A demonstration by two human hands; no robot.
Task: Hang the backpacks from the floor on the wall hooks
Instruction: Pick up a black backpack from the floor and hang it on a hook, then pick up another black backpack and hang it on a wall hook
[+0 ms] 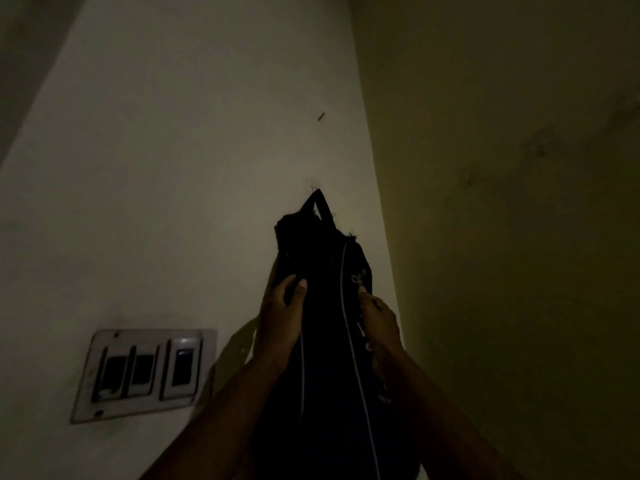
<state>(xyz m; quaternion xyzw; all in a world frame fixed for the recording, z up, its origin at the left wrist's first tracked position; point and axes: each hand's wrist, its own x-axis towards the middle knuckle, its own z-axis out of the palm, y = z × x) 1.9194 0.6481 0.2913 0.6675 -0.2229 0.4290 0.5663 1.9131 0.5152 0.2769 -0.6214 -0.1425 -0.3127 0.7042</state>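
Observation:
A black backpack point(325, 258) with thin pale piping and white lettering is raised against the pale wall. Its top loop point(320, 204) reaches a small wall hook point(313, 187); the light is too dim to tell whether the loop sits on it. My left hand point(282, 313) grips the bag's left side, thumb on the front. On the right side, my right hand point(377, 318) holds the bag near the lettering. A second small peg point(321, 116) sticks out of the wall higher up, bare.
A switch plate point(145, 374) with three dark rocker switches is mounted low on the wall, left of my arms. The wall corner point(377, 188) runs just right of the bag, and a darker side wall fills the right. The room is dim.

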